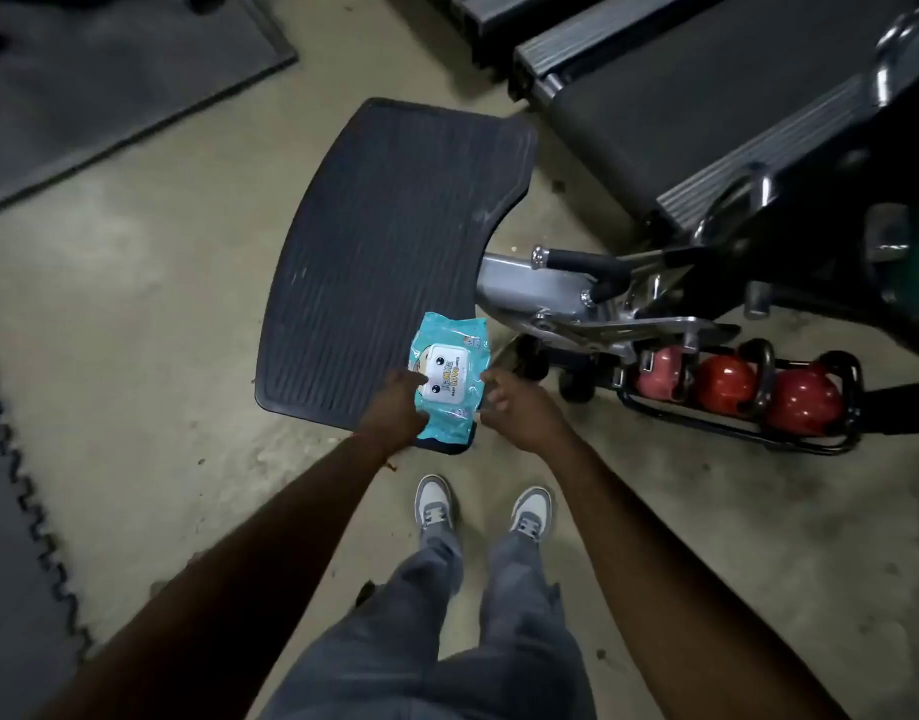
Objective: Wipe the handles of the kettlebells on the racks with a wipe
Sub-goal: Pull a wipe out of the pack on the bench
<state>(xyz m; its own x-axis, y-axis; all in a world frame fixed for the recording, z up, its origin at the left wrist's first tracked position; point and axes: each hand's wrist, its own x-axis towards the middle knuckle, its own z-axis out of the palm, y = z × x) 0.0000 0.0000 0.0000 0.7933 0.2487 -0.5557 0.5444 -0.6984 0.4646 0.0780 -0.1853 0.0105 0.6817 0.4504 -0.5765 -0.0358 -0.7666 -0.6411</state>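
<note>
The pack of wipes (447, 384), bright blue with a white flap on top, is held low in front of the person, over the near corner of a black ribbed platform (384, 241). The left hand (395, 410) grips it from the left side, thumb lying across the top and the other fingers tucked beneath. The right hand (522, 410) sits at the pack's right edge with its fingers loosely bent; I can't tell whether they pinch the wrapper or merely hover beside it. Off to the right, three red kettlebells (725, 381) stand in a row on a low black rack (707, 427) on the floor, their dark handles upright, well apart from both hands. Beyond them lies a treadmill (707, 96). Below, grey and white shoes (434, 504) stand on the bare concrete floor (161, 304), and a dark mat (10, 511) with a jagged edge lies to the left.
</note>
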